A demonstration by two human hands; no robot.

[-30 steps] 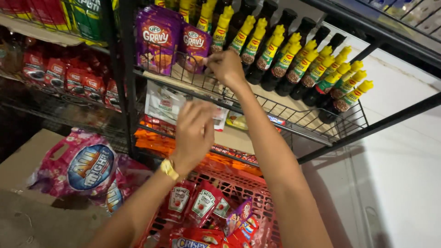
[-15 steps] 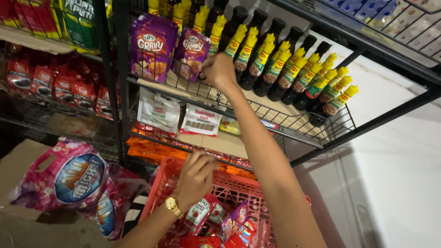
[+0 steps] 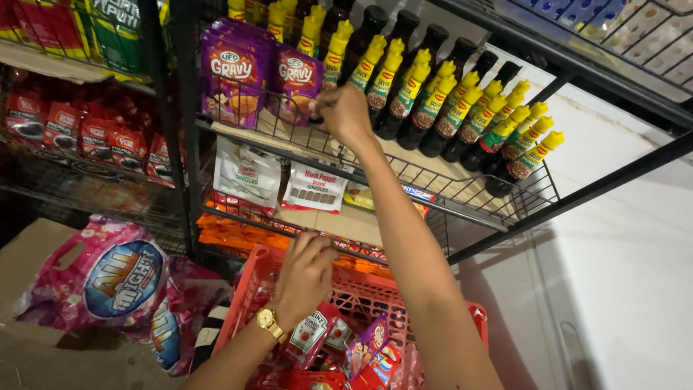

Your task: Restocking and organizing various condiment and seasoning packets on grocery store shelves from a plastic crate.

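left hand [image 3: 307, 274], with a gold wristwatch [image 3: 270, 323] on its wrist, reaches down into the red plastic basket [image 3: 253, 292] and rests among the sachets there; its fingers curl downward near the basket's back rim, but whether they grip anything cannot be told from this angle. just below the wrist lies a red ketchup pouch [image 3: 312, 336], and beside it a small purple sachet [image 3: 368, 343] and more red packets heaped in the basket.

right hand [image 3: 346, 115] is raised to the upper wire shelf [image 3: 447, 198], fingers pinched closed against the edge of a purple gravy pouch [image 3: 296, 83] that stands upright at the front of the shelf. a second, larger row of purple gravy pouches [image 3: 232, 72] stands just left of it. to the right of the hand, dark sauce bottles with yellow caps [image 3: 462, 108] stand in tight diagonal rows along the shelf, running toward the far corner.

on the shelf below, between the two hands, white sachet packs [image 3: 247, 177] lean upright, one of them a white and red pepper pack [image 3: 314, 189], with flat orange packets [image 3: 231, 231] stacked beneath. to the left, a neighbouring rack holds red pouches [image 3: 94, 133] in a row. on the floor at lower left lies a pink bag with a round blue label [image 3: 108, 278], partly on a brown cardboard box [image 3: 29, 253]. a pale wall [image 3: 621, 274] fills the right side.
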